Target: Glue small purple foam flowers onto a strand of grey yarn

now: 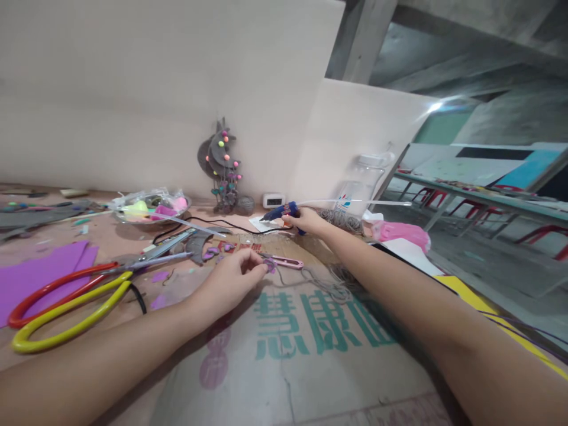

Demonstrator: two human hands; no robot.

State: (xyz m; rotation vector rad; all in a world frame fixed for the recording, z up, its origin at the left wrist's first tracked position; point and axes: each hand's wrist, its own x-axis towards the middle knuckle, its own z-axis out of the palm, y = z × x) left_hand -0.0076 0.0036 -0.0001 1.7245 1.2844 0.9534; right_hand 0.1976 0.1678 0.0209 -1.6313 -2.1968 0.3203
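Observation:
In the head view, my right hand (307, 221) is wrapped round a blue hot glue gun (290, 209), its nozzle pointing left above a small white sheet (257, 225). A clear glue stick (355, 202) sticks out of its back. My left hand (235, 273) is closed, with thumb and finger pinching a small purple felt piece (270, 264) over the cardboard (248, 378). Just beyond that piece lies a pink craft knife (288, 262). Grey yarn (326, 287) trails across the cardboard. More purple cut pieces (210, 253) and a grey felt crescent (195, 244) lie left of the fingers.
Large scissors (71, 316) with red and yellow handles rest at left on purple felt sheets (26, 281). Behind stand a bowl of pompoms (148, 208), a grey moon ornament (218, 157), a small display (274, 201) and a clear bottle (359, 186). A black cord (213, 220) crosses the table.

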